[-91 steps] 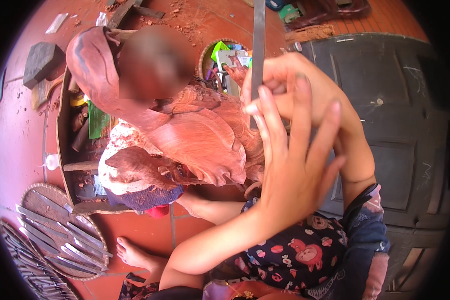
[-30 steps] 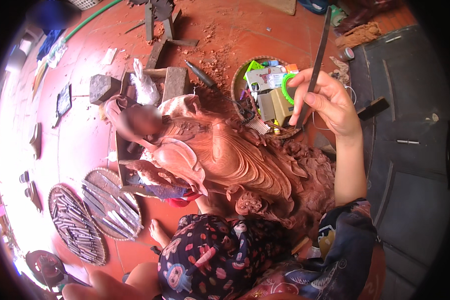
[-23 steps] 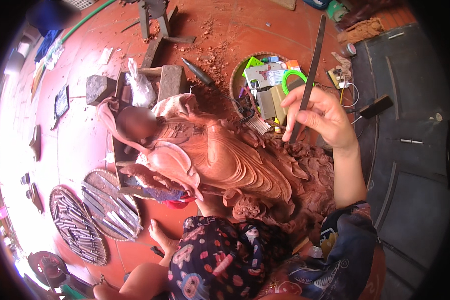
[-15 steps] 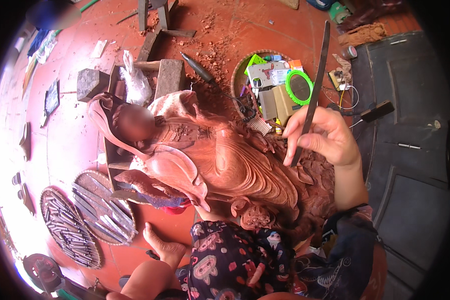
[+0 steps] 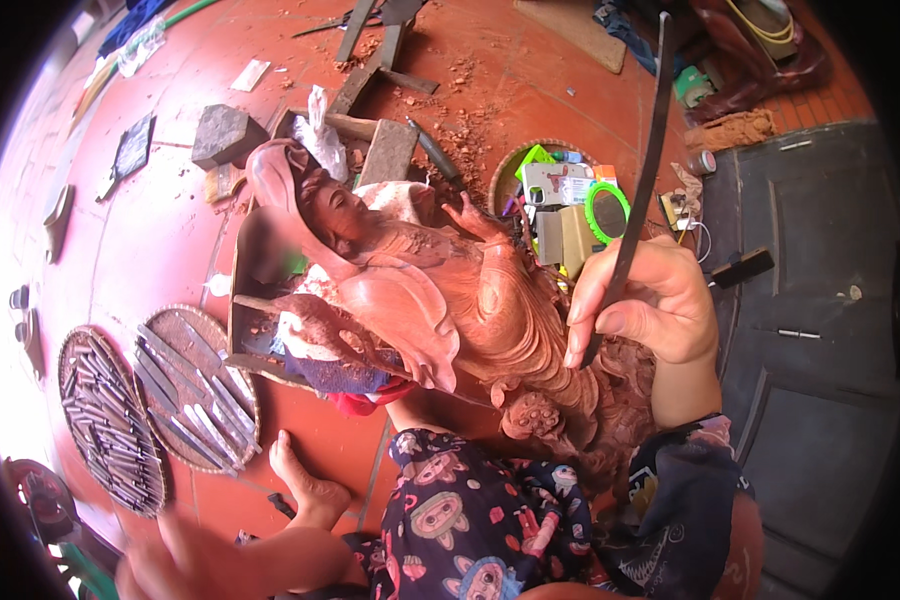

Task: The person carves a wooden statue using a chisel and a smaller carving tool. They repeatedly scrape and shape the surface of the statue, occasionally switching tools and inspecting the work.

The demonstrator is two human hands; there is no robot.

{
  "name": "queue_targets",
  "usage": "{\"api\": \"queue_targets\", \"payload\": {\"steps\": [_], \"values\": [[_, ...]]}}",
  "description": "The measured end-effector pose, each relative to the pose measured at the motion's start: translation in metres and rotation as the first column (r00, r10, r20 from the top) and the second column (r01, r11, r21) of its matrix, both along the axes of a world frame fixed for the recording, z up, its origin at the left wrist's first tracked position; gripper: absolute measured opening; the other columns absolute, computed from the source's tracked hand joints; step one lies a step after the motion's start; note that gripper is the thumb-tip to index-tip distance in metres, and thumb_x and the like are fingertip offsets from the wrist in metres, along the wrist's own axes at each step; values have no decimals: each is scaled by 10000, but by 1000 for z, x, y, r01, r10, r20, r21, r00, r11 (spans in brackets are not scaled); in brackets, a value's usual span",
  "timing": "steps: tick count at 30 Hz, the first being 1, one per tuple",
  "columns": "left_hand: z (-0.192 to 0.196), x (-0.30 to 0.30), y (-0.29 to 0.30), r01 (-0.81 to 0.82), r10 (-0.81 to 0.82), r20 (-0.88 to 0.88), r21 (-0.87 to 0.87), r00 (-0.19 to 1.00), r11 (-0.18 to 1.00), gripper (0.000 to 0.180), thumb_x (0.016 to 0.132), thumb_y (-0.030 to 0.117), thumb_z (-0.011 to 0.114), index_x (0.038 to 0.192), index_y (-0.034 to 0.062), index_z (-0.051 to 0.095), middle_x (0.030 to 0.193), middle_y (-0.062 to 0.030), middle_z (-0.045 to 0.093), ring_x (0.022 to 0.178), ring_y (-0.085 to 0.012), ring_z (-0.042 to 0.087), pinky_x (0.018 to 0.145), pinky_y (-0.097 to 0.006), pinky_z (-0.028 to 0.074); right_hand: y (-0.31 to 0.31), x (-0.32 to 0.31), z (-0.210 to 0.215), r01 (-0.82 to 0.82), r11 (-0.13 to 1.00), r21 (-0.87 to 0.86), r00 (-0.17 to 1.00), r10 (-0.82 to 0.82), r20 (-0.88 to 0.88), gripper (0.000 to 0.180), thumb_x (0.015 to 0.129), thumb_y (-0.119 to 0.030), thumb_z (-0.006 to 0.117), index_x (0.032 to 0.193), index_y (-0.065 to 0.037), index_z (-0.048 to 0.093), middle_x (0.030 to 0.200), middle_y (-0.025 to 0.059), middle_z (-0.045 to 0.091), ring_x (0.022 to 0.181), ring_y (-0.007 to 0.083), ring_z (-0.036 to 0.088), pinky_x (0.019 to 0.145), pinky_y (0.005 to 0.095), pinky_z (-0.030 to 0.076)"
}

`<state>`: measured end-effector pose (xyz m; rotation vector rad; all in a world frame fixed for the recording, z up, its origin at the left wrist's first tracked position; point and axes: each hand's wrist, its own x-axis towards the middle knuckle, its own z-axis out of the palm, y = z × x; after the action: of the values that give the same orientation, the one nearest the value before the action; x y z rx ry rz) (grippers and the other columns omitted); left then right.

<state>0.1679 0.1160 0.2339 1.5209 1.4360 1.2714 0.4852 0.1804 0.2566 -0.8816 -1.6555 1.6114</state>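
My right hand (image 5: pixel 660 305) is closed around the lower end of a long, thin, dark file (image 5: pixel 642 190), which points up and away, slightly curved. The hand is raised above the lower part of a carved reddish-wood statue (image 5: pixel 505 290), a robed figure lying on its back across the view. My left hand (image 5: pixel 185 560) is low at the left edge of my leg, smeared by motion, so its fingers are unclear. It is away from the statue. Beneath the statue's head and shoulder is a wooden frame (image 5: pixel 253 362) padded with cloth (image 5: pixel 335 375).
On the left, one round basket (image 5: pixel 110 420) holds many slim carving tools and another (image 5: pixel 198 335) holds flat files. A basket of small items (image 5: pixel 505 165) with a green-rimmed mirror (image 5: pixel 606 212) lies beyond the statue. Dark cabinet doors (image 5: pixel 805 270) stand right. Wood chips litter the floor.
My left hand has come into view at the lower left. The view has shifted, so the statue and floor things appear further right. My right hand still holds the file, now more upright.
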Motion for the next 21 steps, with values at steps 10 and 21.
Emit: {"api": "queue_targets", "payload": {"steps": [10,21], "values": [[-33,53,3,184,-228,239,193,944,964,123,874,113,658,863,9,593,781,-111,575,722,-240,576,642,-361,442,-31,-78,-10,-240,967,83,879,180,441,117,803,-63,656,896,10,659,700,91,678,617,253,681,569,307,503],[-191,-244,51,-722,590,-425,-305,687,621,173,916,128,628,979,-6,718,778,-44,689,628,-64,590,574,-228,484,-21,-42,-23,-70,990,123,863,-2,505,252,761,47,615,1009,77,650,832,147,691,755,203,685,693,272,531]]}}
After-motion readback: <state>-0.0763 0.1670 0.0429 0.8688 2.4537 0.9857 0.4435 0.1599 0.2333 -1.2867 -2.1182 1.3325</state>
